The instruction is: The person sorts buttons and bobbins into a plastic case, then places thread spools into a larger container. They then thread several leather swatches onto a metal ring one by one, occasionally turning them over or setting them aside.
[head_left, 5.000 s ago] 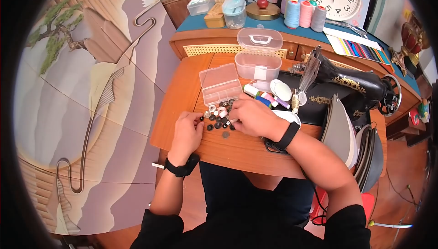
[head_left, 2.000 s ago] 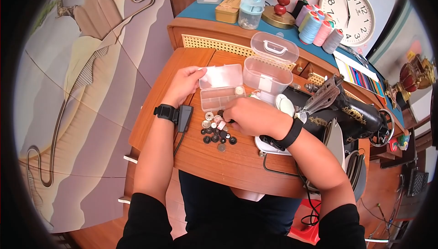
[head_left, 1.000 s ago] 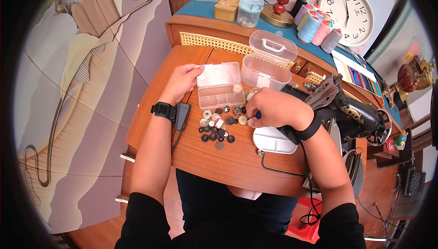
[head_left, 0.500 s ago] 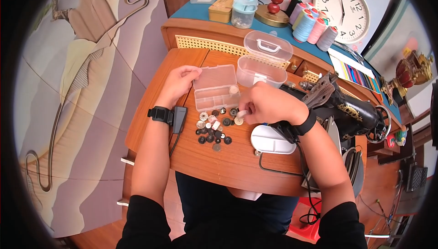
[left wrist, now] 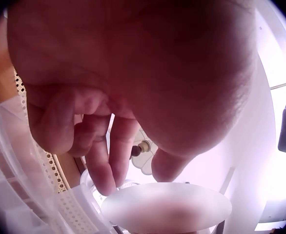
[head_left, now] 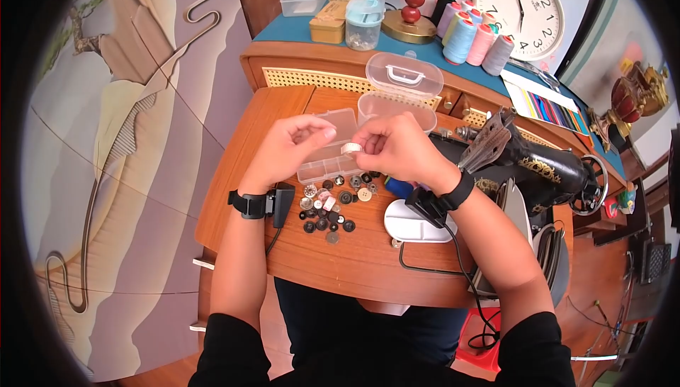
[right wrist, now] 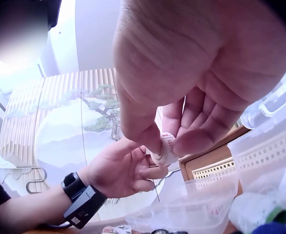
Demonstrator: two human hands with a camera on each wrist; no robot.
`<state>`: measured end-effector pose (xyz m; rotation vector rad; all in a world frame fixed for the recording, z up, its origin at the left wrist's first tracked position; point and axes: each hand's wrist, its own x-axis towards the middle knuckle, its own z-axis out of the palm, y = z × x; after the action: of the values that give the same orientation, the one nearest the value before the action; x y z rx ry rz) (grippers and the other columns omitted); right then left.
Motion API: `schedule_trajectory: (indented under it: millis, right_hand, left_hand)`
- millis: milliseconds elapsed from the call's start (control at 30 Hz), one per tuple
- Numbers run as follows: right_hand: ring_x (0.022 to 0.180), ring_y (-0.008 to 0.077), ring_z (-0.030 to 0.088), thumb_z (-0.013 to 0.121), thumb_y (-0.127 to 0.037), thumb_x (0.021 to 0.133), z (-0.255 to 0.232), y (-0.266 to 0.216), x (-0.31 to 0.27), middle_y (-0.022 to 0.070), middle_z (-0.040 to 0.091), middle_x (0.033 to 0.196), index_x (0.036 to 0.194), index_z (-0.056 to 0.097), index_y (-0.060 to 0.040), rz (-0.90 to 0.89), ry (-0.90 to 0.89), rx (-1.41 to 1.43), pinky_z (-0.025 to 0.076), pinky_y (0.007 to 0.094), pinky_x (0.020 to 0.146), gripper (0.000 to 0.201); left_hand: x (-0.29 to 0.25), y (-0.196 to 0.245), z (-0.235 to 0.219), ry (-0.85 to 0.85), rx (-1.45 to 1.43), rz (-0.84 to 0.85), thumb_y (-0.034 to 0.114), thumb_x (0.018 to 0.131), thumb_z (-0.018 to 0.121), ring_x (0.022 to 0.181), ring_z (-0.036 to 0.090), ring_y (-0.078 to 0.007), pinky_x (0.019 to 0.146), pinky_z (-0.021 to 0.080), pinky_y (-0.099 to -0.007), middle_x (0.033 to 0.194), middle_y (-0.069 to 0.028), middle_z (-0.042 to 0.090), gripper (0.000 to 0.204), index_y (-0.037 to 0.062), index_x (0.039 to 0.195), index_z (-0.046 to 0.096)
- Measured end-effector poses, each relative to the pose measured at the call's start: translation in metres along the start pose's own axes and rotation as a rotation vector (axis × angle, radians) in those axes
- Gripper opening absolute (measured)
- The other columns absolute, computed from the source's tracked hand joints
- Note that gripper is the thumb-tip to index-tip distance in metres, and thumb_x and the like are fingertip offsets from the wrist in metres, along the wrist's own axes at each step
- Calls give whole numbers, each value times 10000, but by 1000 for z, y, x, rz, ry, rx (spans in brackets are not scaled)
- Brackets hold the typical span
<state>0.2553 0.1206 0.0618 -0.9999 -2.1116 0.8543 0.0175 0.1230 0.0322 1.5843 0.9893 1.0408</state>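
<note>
In the head view my right hand [head_left: 397, 146] pinches a small roll of white tape [head_left: 350, 149] between thumb and fingers. Red print shows on the tape roll [right wrist: 166, 148] in the right wrist view. My left hand [head_left: 283, 152] is beside it with loosely bent fingers, thumb apart from them, holding nothing. Both hands are over a clear compartment box [head_left: 320, 171], its lid [head_left: 340, 121] raised, and they hide part of its inside. Just in front of the box lie loose buttons [head_left: 345, 197], mostly black with some pale ones.
An uncovered clear tub [head_left: 411, 107] stands behind the hands. At right are a white divided tray [head_left: 411, 224], blue thread [head_left: 398, 187] and a black sewing machine [head_left: 538, 164]. Thread cones [head_left: 460, 38] and a clock [head_left: 520, 8] stand on the back shelf.
My left hand has let go of the box lid and moved right, in over the box. My right hand has carried the tape roll up from beside the buttons to above the box.
</note>
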Motion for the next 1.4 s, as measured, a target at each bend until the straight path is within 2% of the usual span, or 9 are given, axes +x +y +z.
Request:
schedule_trajectory:
  millis: [167,600,667,700,767,800,867,1067,1400]
  right_hand:
    - [648,166,689,789,-116,770,7,7,3,114,697,700,884,739,9,-58,77,40,556,281,647,176]
    - [657,191,694,769,-98,762,10,6,5,131,694,711,904,736,15,-97,117,12,562,301,647,185]
    - [658,191,695,768,-93,760,10,5,5,132,695,714,905,735,17,-97,115,20,562,303,647,184]
    - [661,192,698,768,-91,758,10,7,5,132,697,716,905,734,19,-108,124,14,563,303,646,186]
    - [663,192,700,768,-89,757,10,10,6,132,699,718,906,733,20,-121,134,8,564,303,646,188]
    - [670,189,703,768,-87,756,10,11,6,129,703,724,905,732,21,-100,136,16,567,300,651,188]
    - [677,186,707,767,-85,755,10,13,7,127,707,731,905,731,22,-79,139,23,570,297,657,188]
    - [696,153,709,762,-79,767,9,16,7,108,720,755,905,730,23,-53,157,92,576,278,679,174]
    - [756,104,691,773,-81,825,12,18,7,69,721,812,955,741,21,-30,169,251,581,258,717,168]
  left_hand:
    - [-1,-1,4,-155,29,-49,194,990,680,916,668,-99,838,527,-258,983,-57,737,248,-13,1118,726]
    - [0,-2,7,-88,-87,28,98,943,725,943,686,-114,879,548,-260,1008,-69,737,224,-28,1127,704]
    - [0,-4,9,-19,-124,100,101,947,719,848,662,-78,753,528,-219,954,-41,728,208,-21,1115,707]
    - [-1,-2,8,-18,-123,101,101,947,719,848,662,-78,753,528,-219,954,-41,728,208,-21,1115,707]
    - [-3,4,5,21,-128,52,100,949,708,712,576,-35,599,421,-182,880,-5,699,184,-9,1096,713]
    - [-3,4,4,21,-127,53,100,949,708,712,576,-35,599,421,-182,880,-5,699,184,-9,1096,713]
    - [-3,0,1,56,-161,27,94,947,693,621,455,-16,532,298,-183,810,20,654,159,5,1077,722]
    - [-1,-5,-5,51,-206,5,61,943,672,593,383,-28,531,287,-196,743,41,583,132,13,1051,730]
    - [-2,-1,-1,21,-142,32,66,947,673,602,408,-21,531,291,-198,775,32,618,124,14,1042,734]
